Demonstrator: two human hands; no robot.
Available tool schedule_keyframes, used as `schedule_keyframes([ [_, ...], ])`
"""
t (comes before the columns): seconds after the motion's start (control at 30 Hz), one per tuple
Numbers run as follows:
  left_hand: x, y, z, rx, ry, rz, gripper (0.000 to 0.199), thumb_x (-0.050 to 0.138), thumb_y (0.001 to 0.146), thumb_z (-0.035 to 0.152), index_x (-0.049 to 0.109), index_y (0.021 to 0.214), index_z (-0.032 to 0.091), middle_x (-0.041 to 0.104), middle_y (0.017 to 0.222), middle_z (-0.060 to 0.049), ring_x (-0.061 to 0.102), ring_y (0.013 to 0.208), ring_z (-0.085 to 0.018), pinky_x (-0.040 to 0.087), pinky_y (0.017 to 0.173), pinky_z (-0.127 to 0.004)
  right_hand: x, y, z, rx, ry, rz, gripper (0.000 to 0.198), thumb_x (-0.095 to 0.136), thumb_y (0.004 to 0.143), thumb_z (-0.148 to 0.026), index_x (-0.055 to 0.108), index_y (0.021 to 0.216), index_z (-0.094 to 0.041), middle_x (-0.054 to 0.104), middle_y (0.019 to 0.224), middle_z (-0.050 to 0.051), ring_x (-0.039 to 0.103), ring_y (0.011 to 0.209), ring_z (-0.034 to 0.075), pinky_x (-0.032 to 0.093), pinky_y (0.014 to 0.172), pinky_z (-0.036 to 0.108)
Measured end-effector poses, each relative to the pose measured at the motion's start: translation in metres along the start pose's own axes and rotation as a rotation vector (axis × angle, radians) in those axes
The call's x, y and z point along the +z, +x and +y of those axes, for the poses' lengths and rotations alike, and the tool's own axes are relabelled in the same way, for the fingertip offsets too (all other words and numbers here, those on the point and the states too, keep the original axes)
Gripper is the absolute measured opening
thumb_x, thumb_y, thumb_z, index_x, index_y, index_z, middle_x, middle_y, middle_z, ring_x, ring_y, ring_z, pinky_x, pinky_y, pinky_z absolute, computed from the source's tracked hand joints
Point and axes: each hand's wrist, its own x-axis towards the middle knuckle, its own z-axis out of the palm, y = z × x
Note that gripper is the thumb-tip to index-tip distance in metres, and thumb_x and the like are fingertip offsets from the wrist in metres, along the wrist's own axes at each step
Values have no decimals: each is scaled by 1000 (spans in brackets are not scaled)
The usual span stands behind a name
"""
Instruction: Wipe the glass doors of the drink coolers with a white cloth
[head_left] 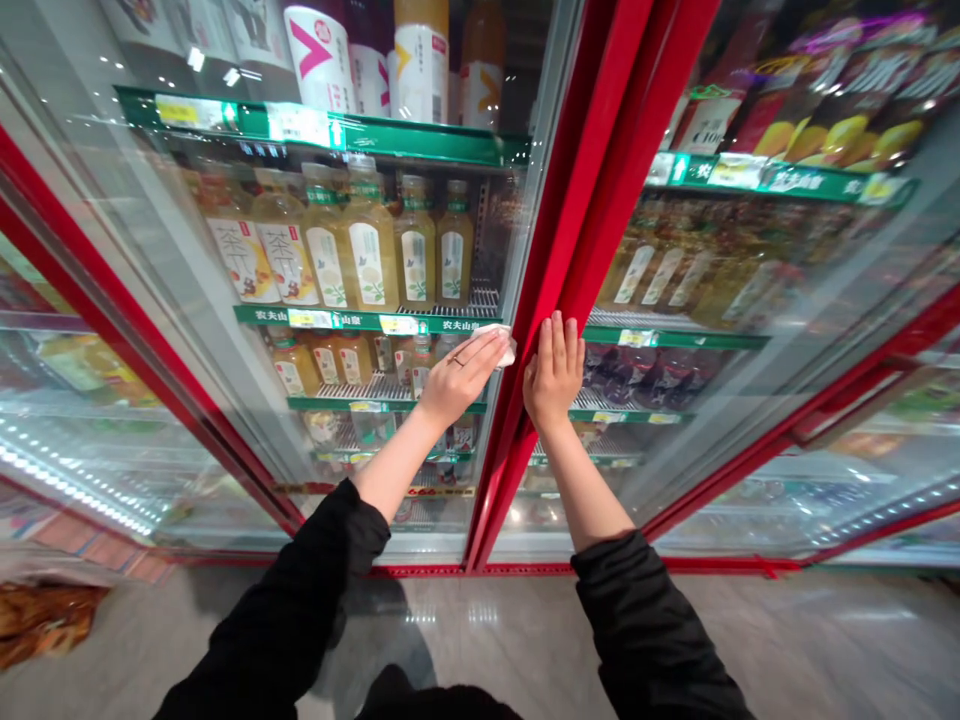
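Note:
My left hand point(463, 372) presses a crumpled white tissue point(504, 345) to the glass door point(499, 240) of a drinks cooler, close beside its red frame. The fingers lie together over the tissue, and a ring shows on one of them. To the right, my right hand point(555, 370) rests flat with fingers stretched out on the red door frame point(574, 240) of the neighbouring door. It holds nothing. Behind the left glass stand several bottles of yellowish drink point(367, 250) on a shelf with a green edge strip point(345, 320).
Larger bottles point(322, 60) fill the upper left shelf. Behind the right door are more bottles point(660, 265) and a row of dark drinks point(637, 375). A red door handle point(855, 400) sits at the far right. Below is a grey shiny floor point(510, 640), with a brown item point(45, 620) at the left.

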Motion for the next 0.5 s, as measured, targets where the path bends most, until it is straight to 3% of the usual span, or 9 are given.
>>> schedule_keyframes([
  [0.1, 2, -6, 3, -38, -2, -24, 79, 46, 111, 0, 14, 179, 19, 63, 163, -10, 54, 157, -20, 53, 132, -40, 0, 0, 1, -1, -17, -12, 62, 31, 110, -19, 50, 169, -16, 61, 167, 17, 41, 168, 28, 35, 137, 59],
  [0.27, -13, -19, -15, 76, -4, -98, 79, 48, 111, 0, 15, 179, 20, 65, 162, -9, 55, 156, -19, 50, 134, -40, -2, 0, 2, -19, -41, -36, 63, 31, 110, -20, 48, 170, -15, 57, 171, 17, 37, 170, 30, 33, 137, 60],
  [0.43, -14, -18, -9, -170, 111, -44, 72, 41, 111, 0, 23, 179, 19, 58, 168, -10, 41, 164, -20, 37, 142, -41, -6, -4, 0, -112, -18, -151, 60, 36, 110, -22, 54, 166, -14, 59, 169, 16, 44, 166, 28, 34, 138, 53],
  [0.5, -7, -15, -3, -166, 79, -97, 68, 42, 112, 3, 30, 177, 18, 60, 166, -9, 42, 164, -20, 37, 141, -41, -8, -5, -1, -154, 0, -221, 58, 37, 111, -23, 56, 165, -16, 60, 168, 14, 47, 165, 27, 35, 138, 51],
])
